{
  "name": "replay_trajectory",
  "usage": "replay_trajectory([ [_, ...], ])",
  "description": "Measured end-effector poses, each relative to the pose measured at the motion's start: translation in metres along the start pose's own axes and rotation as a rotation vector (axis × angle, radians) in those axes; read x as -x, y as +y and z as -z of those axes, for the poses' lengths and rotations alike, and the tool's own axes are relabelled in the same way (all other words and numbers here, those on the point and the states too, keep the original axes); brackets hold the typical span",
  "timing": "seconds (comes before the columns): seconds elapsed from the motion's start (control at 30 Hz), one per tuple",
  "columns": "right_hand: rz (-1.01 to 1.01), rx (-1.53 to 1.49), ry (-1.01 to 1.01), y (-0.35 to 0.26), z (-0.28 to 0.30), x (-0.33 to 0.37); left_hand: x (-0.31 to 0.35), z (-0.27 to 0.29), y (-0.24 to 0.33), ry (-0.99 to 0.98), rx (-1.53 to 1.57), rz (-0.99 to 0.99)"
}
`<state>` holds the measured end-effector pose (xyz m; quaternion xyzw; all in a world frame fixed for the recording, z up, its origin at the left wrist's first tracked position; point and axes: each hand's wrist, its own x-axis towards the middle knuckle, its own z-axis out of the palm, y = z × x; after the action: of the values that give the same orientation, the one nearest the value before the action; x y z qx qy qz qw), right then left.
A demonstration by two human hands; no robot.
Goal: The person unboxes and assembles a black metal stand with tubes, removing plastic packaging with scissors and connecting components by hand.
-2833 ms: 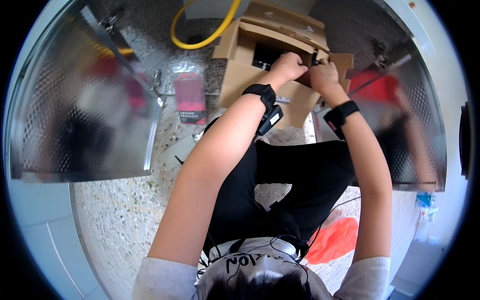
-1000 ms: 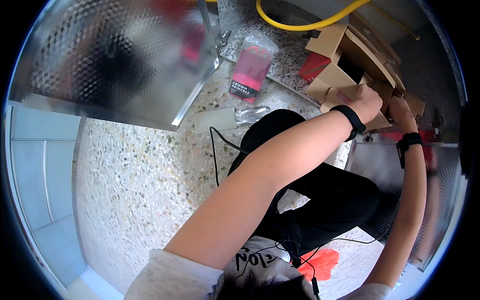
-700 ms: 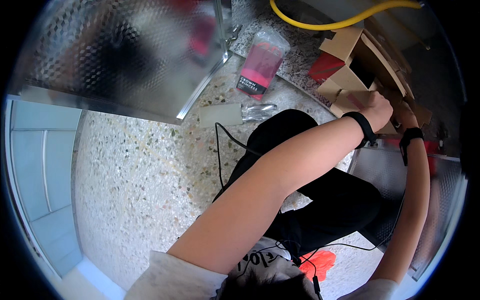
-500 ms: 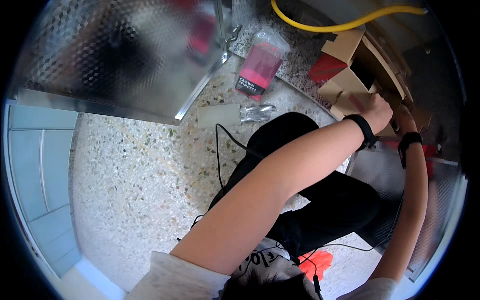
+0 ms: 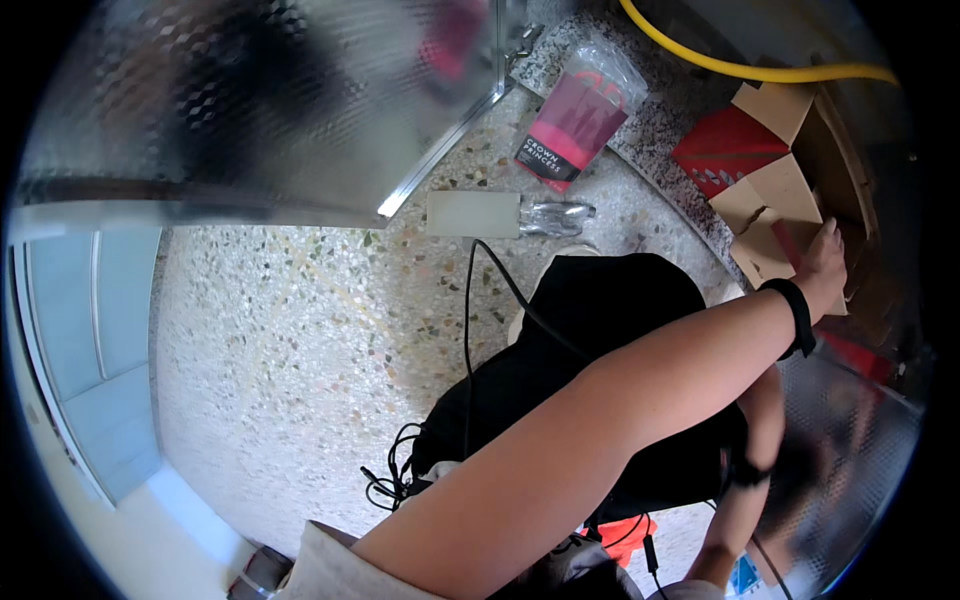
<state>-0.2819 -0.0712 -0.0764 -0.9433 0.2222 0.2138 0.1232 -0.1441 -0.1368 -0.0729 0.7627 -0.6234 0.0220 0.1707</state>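
Observation:
At the right, a brown cardboard box [image 5: 770,190] with red printed sides stands with its flaps folded out. My left hand [image 5: 825,265] is closed over its near edge, beside a torn flap; part of the grip is hidden inside the box. Lower down, my right hand [image 5: 764,400] is by my bent knee, mostly under my left forearm. Its fingers are out of sight, so whether it holds anything is hidden. Both wrists wear black bands.
On the speckled floor lie a pink and black package [image 5: 575,125] in clear plastic and a pale flat packet [image 5: 474,214] with a clear-wrapped end. A yellow hose [image 5: 740,70] crosses the top right. A metal cabinet door [image 5: 300,120] hangs at upper left. Black cable [image 5: 470,340] runs past my knee.
My right hand has drawn back from the box toward my knee. My left hand stays at the box's near edge. The view has shifted a little.

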Motion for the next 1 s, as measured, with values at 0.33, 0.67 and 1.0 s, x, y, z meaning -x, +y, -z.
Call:
replay_trajectory([
  [0.33,0.784,-0.114,0.113,-0.075,-0.172,-0.245,-0.047,-0.029,0.053,-0.27,-0.147,-0.039],
  [0.67,0.968,0.282,0.243,-0.146,-0.228,-0.29,-0.048,-0.014,0.038,-0.362,-0.294,-0.137],
  [1.0,0.742,0.133,0.156,-0.151,-0.209,-0.273,-0.042,-0.014,0.04,-0.257,-0.282,-0.154],
])
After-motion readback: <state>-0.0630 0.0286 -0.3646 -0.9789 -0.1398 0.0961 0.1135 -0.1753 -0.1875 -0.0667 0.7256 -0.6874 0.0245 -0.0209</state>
